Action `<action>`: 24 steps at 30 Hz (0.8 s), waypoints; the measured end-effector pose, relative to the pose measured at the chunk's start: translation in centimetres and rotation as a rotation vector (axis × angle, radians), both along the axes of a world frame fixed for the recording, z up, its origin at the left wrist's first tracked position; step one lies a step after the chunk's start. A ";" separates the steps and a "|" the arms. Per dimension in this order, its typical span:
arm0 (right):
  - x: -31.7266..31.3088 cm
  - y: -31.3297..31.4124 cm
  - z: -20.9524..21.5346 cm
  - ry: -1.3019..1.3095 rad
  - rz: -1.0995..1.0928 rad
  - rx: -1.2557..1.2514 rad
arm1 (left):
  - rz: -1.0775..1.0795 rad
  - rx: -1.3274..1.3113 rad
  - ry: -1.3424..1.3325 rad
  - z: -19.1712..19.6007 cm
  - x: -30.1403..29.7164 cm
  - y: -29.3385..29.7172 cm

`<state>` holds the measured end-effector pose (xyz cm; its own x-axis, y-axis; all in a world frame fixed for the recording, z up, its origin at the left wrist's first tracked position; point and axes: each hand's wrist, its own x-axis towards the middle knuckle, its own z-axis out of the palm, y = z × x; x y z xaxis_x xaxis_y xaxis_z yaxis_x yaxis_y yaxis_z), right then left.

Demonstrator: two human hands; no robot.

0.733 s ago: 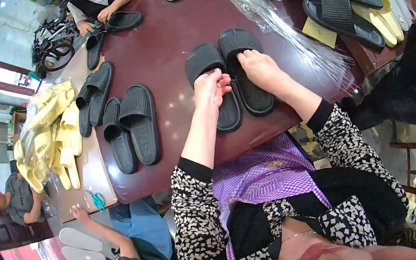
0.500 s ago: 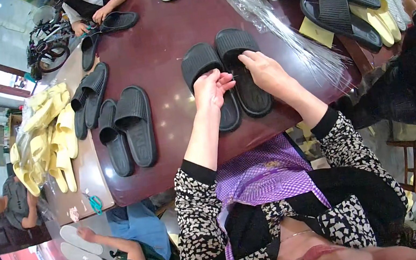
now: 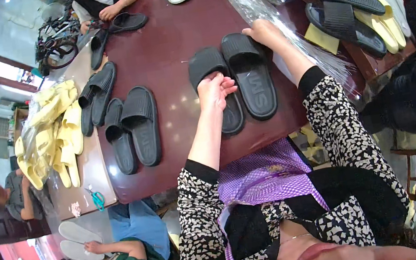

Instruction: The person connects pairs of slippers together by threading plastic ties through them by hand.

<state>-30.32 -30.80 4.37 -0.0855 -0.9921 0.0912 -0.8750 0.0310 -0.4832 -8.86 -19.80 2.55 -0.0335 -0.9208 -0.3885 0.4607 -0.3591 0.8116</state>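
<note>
Slippers (image 3: pixel 238 84), 2 black, lie under left hand (image 3: pixel 215 89); right hand (image 3: pixel 264 33) touches one's top.

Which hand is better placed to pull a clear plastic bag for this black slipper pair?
Right, probably. The right hand already rests at the edge of the clear plastic bags, beside the right slipper. The left hand is busy on the left slipper, farther from the bags.

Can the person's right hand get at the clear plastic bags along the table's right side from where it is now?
Probably yes. The right hand sits at the toe of the right black slipper, right beside the clear plastic bags, with nothing visible between them.
</note>
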 end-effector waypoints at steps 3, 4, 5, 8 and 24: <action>-0.3 -1.0 -0.4 0.031 0.028 0.013 | 0.019 -0.002 0.010 0.2 -0.2 -0.2; -0.5 -1.2 -0.4 0.031 0.059 -0.006 | 0.022 0.004 0.016 0.0 -0.3 0.0; -0.5 -1.5 -0.5 0.031 0.089 -0.023 | 0.034 0.007 0.021 -0.1 -0.3 0.1; 1.8 -1.6 0.4 -0.049 0.189 -0.168 | 0.043 -0.017 0.011 -0.2 0.4 -0.1; 13.3 -3.2 1.8 -0.325 0.762 0.334 | 0.126 -0.041 0.027 0.0 -0.3 -0.2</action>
<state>-17.03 -33.96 6.20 0.6366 -0.7607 -0.1267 -0.5368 -0.3191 -0.7811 -9.13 -20.05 2.53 0.0737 -0.9335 -0.3510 0.5217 -0.2639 0.8113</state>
